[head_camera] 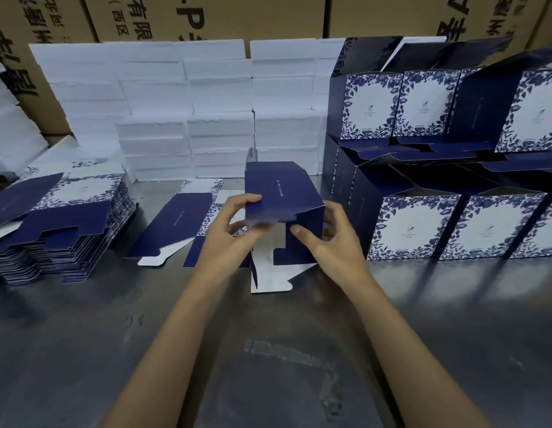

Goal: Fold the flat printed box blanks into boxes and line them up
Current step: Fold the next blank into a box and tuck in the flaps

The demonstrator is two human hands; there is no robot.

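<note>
hiding behind box (284, 193): right hand (333, 239) fingertips

The brown shipping cartons (163, 17) along the top of the frame carry large black print: "有限" with "(西区" beside it at upper centre-left, then a big "-P". Other characters there are cropped or tilted and cannot be read. The small white line on the half-folded box (284, 193) and the logos on the finished boxes (413, 227) at right are too small to read.
</note>
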